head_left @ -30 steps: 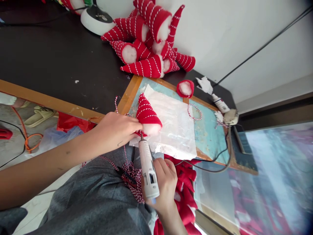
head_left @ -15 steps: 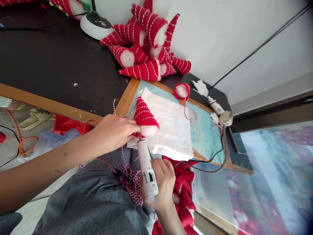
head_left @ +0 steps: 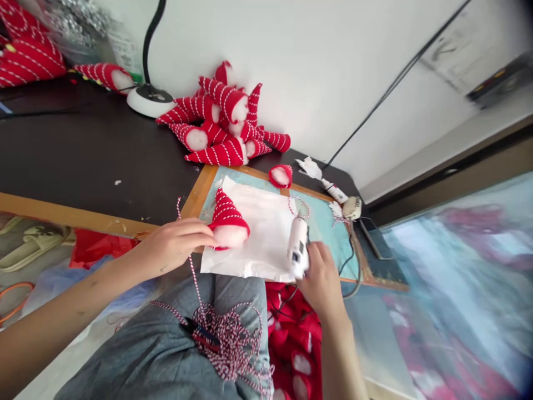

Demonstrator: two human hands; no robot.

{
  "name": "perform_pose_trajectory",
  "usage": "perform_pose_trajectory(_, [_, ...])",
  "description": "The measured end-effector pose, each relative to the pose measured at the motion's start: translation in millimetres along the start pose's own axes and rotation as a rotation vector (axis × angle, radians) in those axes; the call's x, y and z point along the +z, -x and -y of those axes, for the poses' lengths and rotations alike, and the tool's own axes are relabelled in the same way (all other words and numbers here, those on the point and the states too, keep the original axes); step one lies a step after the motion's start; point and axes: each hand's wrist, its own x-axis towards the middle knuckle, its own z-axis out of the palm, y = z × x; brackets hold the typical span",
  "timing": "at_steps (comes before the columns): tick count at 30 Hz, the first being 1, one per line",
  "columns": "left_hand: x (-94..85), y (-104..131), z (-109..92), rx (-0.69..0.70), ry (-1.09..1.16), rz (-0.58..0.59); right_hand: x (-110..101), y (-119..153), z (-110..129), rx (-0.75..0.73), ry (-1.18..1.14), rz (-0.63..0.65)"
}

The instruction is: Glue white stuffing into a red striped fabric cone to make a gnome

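Note:
A red cone hat [head_left: 228, 216] wound with red-and-white cord lies on a white sheet [head_left: 266, 244], its stuffed white end towards me. My left hand [head_left: 177, 244] pinches the hat's lower left rim between thumb and fingers. Over the right side of the sheet, my right hand [head_left: 322, 272] is closed round the handle of a white glue gun [head_left: 298, 247], its nozzle pointing away from me. Twisted cord [head_left: 194, 278] runs from near my left hand down to a tangled cord bundle [head_left: 229, 333] on my lap. A dark-bladed tool [head_left: 202, 333] lies partly buried in the bundle.
Stuffed red cones [head_left: 225, 122] are heaped against the wall, beside a lamp base [head_left: 150, 100]. A short red piece [head_left: 280, 176], a cord loop [head_left: 298, 206], a white bottle [head_left: 334, 190] and a phone [head_left: 376, 239] lie on the table. More red pieces [head_left: 295, 344] are below its edge.
My right hand has carried the glue gun away from the hat's rim, to the right and forward over the sheet. My left hand still holds the hat. The camera view has shifted.

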Motion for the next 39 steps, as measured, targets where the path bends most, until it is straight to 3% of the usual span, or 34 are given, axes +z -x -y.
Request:
perform_pose_trajectory(2, [-3.5, -2, -3, 0.044, 0.03, 0.003, 4, -37, -14, 0.015, 0.004, 0.163])
perform_pose_trajectory(6, [-9.6, -3, -12, 0.034, 0.157, 0.078, 21, -94, -25, -0.088, -0.061, 0.286])
perform_pose_trajectory(10, [-2.3, -4, -13, -0.218, 0.179, -0.113, 27, -112, -23, -0.135, -0.074, 0.364])
perform_pose_trajectory(13, [13.1, -9, -13, -0.339, 0.067, -0.194, 15, -103, -10, -0.095, -0.038, 0.328])
perform_pose_trajectory(16, [28.9, -11, -18, -0.277, -0.006, -0.28, 2, -84, 21, -0.103, -0.087, 0.21])
perform_pose_trajectory(19, [37.5, -10, -26, -0.194, -0.08, -0.344, 6, -64, 58, -0.22, -0.328, 0.075])
perform_pose_trajectory(24, [30.3, -9, -36, -0.127, 0.02, -0.266, 34, -50, 85, -0.217, -0.465, -0.049])
perform_pose_trajectory(30, [14.6, -4, -27, -0.409, 0.242, -0.304, 49, -44, 92, -0.309, -0.559, -0.135])
perform_pose_trajectory(39, [14.7, 17, -27, -0.412, 0.216, -0.279, 62, -29, 116, -0.359, -0.592, -0.292])
